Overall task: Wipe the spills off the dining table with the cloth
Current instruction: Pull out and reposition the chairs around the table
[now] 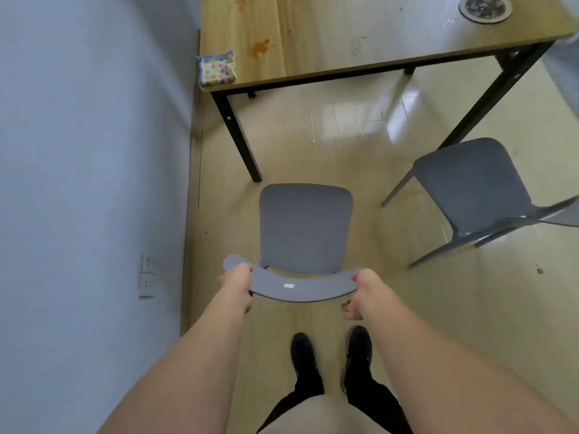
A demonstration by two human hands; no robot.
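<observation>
— At the backrest of the grey chair [305,227], what are the hands doing?
— Both hold its curved top rail. The left hand [239,283] is wrapped round the rail's left end, fingers curled under it. The right hand [365,292] takes the right end, thumb on top, and its fingers hang loosely curled below the edge, so that grip looks lighter.
— Where is the cloth?
— Folded, with coloured dots and a blue hem, the cloth [217,68] lies on the near left corner of the dining table [329,32], close to the wall. Neither hand touches it.
— And the spills?
— Orange-brown spills [261,47] mark the wooden top just beyond the cloth, with another patch farther back near the far edge of the view.
— Anything else nearby?
— A second grey chair [473,189] stands to the right, apart from the first, and a round dark plate [485,8] sits at the table's far right.
</observation>
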